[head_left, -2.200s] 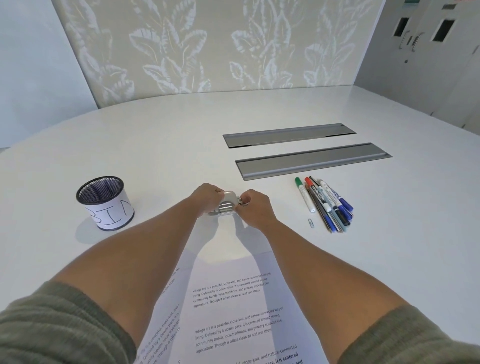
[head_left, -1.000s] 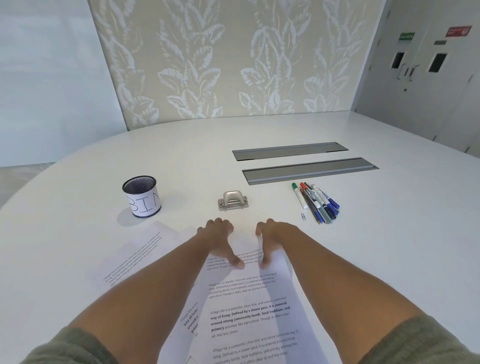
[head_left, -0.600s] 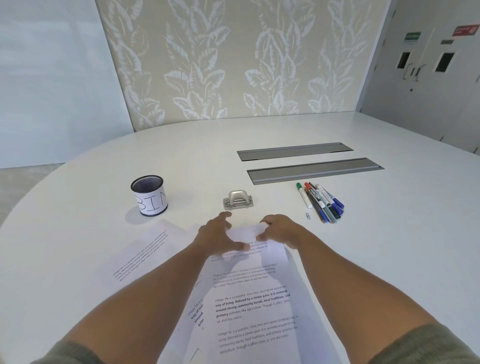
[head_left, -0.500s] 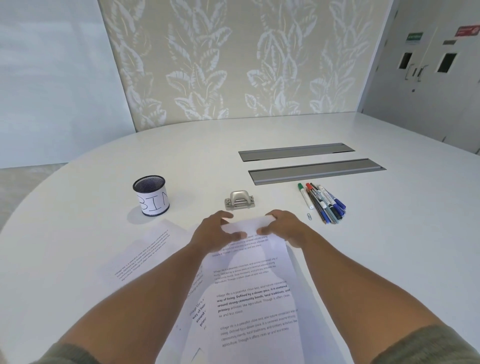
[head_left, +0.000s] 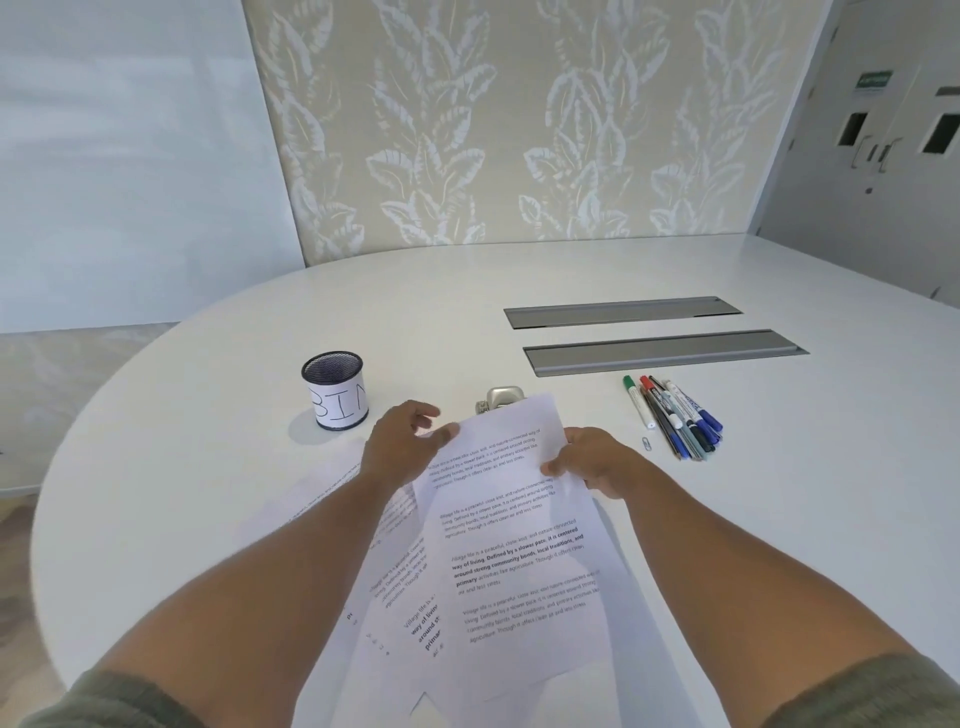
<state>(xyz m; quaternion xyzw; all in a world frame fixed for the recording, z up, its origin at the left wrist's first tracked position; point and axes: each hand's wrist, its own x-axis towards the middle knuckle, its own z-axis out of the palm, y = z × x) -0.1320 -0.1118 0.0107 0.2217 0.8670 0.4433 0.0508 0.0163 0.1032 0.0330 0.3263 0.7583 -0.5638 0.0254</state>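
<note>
A printed sheet of paper (head_left: 514, 525) is lifted off the white table (head_left: 208, 441), its far edge raised toward me. My left hand (head_left: 402, 447) pinches its upper left corner with the thumb on top. My right hand (head_left: 592, 460) grips its right edge. More printed sheets (head_left: 384, 587) lie fanned out underneath and to the left. A small silver hole punch (head_left: 501, 396) stands just beyond the sheet, partly hidden by the sheet's top edge.
A black mesh cup labelled BIN (head_left: 335, 391) stands at the left. Several markers and pens (head_left: 672, 415) lie in a bunch at the right, with a paper clip (head_left: 647, 444) beside them. Two grey cable hatches (head_left: 660, 349) are set into the table farther back.
My hands left the hole punch, came back to the paper stack and took hold of the top sheet. Its far edge has now risen off the table.
</note>
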